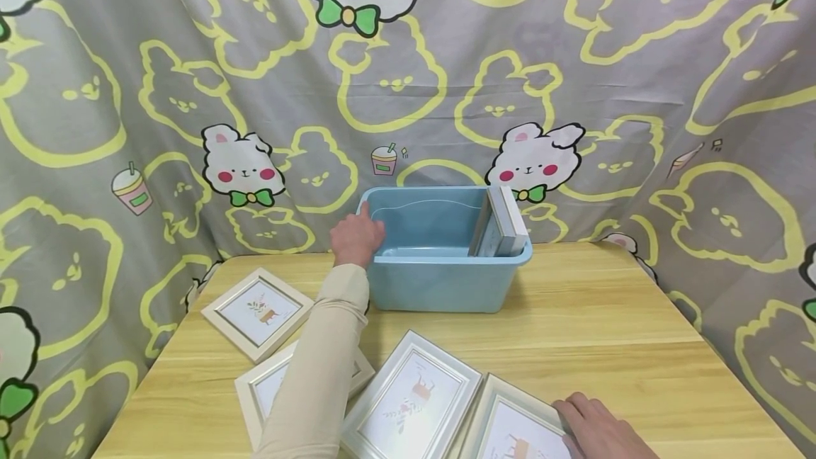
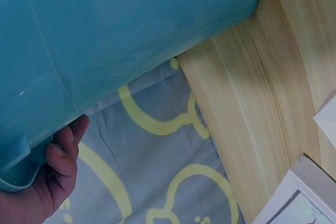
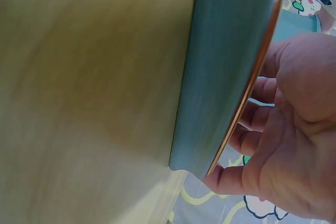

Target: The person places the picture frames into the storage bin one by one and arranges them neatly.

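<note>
Part done, by look of it: some frames [image 1: 500, 225] stood upright in right end of blue bin [image 1: 440, 285], count unclear. Bin's left rim gripped by left hand [image 1: 358, 239]. Four left on table [image 1: 605, 317]: left frame [image 1: 219, 314], sleeve-covered frame [image 1: 245, 392], middle frame [image 1: 414, 402], near right frame [image 1: 519, 431], edge touched by right hand [image 1: 602, 431]; whether gripped, cannot be told.

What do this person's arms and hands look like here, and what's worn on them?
The left arm wears a plain, long beige sleeve, loose and creased, with a gathered cuff at the wrist. The left hand and right hand are bare, with no gloves or rings visible. The right sleeve, if any, is out of view.
</note>
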`<state>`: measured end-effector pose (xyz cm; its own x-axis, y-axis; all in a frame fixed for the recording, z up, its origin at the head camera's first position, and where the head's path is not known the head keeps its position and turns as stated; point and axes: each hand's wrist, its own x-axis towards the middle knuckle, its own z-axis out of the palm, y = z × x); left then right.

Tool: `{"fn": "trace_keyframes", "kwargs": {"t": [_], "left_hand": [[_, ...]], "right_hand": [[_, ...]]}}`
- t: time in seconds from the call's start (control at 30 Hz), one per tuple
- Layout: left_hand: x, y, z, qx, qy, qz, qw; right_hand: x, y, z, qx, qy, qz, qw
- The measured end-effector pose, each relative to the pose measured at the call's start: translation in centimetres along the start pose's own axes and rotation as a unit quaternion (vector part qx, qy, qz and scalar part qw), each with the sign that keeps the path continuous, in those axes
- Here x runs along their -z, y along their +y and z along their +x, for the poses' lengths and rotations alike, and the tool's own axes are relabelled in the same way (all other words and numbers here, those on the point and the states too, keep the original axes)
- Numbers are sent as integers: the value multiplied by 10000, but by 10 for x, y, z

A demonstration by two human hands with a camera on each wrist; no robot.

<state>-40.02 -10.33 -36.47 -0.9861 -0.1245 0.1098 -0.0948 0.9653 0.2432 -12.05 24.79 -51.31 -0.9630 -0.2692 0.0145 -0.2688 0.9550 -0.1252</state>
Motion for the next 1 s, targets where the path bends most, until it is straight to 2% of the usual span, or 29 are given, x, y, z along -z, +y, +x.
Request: {"fn": "trace_keyframes", "kwargs": {"t": [0.1, 0.2, 0.3, 0.43, 0.53, 0.67, 0.83, 1.0], "left_hand": [[-1, 0, 0, -12, 18, -11, 10000], [-2, -1, 2, -30, 37, -52, 10000], [-2, -1, 2, -36, 51, -100, 9999], [-1, -1, 1, -24, 26, -113, 9999], [-1, -1, 1, -20, -4, -97, 10000], [0, 0, 1, -14, -23, -74, 10000], [2, 1, 0, -21, -6, -85, 10000], [0, 1, 0, 20, 21, -83, 10000]], "right_hand": [[2, -1, 1, -26, -19, 49, 10000], [4, -5, 2, -241, -65, 39, 9997], [7, -9, 2, -445, 47, -85, 9990], [8, -12, 2, -502, 247, -358, 9978], [10, -13, 4, -552, 222, -391, 9975], [15, -14, 6, -593, 26, -176, 9981], [21, -12, 9, -399, -442, 241, 9979], [23, -10, 10, -137, -288, 425, 9986]]}}
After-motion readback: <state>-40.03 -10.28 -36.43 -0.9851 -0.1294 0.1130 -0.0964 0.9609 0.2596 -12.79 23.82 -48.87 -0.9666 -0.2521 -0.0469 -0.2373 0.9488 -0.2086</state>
